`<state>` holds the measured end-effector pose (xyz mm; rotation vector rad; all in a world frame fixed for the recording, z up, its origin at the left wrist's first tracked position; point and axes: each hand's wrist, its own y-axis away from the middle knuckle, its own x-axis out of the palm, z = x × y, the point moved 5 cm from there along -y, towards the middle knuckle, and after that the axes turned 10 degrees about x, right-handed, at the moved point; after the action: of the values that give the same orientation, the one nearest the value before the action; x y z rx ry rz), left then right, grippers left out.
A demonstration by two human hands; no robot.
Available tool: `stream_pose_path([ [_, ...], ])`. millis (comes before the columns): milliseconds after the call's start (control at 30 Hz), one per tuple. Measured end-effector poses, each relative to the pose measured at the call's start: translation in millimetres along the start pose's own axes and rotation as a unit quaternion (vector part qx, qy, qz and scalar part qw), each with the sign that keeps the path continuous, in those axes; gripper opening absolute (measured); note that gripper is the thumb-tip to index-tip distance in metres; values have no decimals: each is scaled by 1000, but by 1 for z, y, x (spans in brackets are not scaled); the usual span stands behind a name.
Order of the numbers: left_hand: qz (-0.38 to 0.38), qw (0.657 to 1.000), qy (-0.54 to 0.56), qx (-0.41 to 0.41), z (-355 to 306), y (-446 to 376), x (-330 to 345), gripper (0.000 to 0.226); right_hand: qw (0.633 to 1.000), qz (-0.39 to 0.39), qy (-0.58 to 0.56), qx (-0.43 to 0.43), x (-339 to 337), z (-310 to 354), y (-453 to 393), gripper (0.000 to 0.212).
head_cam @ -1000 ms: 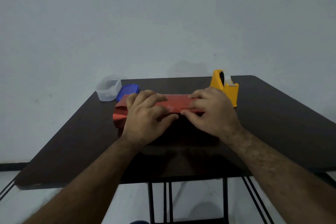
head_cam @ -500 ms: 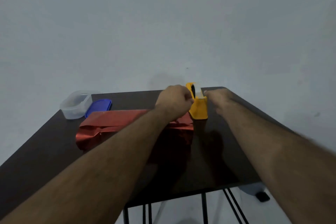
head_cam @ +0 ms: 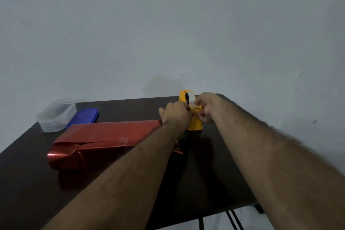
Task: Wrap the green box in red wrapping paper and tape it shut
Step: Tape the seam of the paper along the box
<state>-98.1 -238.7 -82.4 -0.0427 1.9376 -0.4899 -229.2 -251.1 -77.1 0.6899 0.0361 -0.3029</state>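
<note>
Both hands are at the yellow tape dispenser [head_cam: 193, 117], at the far side of the dark table [head_cam: 214, 173]. The left hand [head_cam: 176, 113] is curled against the dispenser's left flank, apparently steadying it. Whether its fingers close round the body cannot be told, since the back of the hand hides them. The right hand [head_cam: 206, 107] is on the dispenser's right side with fingers bent toward the clear tape [head_cam: 192, 97] at the cutter end. It appears to pinch the tape's free end, though the contact itself is too small to confirm.

The wrapped parcel [head_cam: 104, 136], the box inside hidden by red wrapping paper, lies to the left of and nearer than both hands. Its long axis runs left to right across the table, and its right end passes under the left forearm. The overlapping seam runs along the top face. The left end of the paper is loose and crumpled, not folded shut.

Judgement: the left hand is the nearer to the parcel. Tape drawn here must travel leftward and back to the seam.

A clear container [head_cam: 56, 115] and blue lid [head_cam: 83, 117] sit at the far left corner, well apart from the work.
</note>
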Motion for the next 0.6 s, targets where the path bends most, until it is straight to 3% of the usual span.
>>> stream_pose_path([
  [200,6,999,-31,12,3,-4,0,31,998,3,-49,-29,-2,4,13,6],
  [433,4,999,-34,13,-1,-2,-2,32,993,-9,-118,-25,-2,-25,14,34],
  [600,4,999,-37,16,-2,-1,-4,27,982,-20,-184,-35,-2,-54,29,32],
])
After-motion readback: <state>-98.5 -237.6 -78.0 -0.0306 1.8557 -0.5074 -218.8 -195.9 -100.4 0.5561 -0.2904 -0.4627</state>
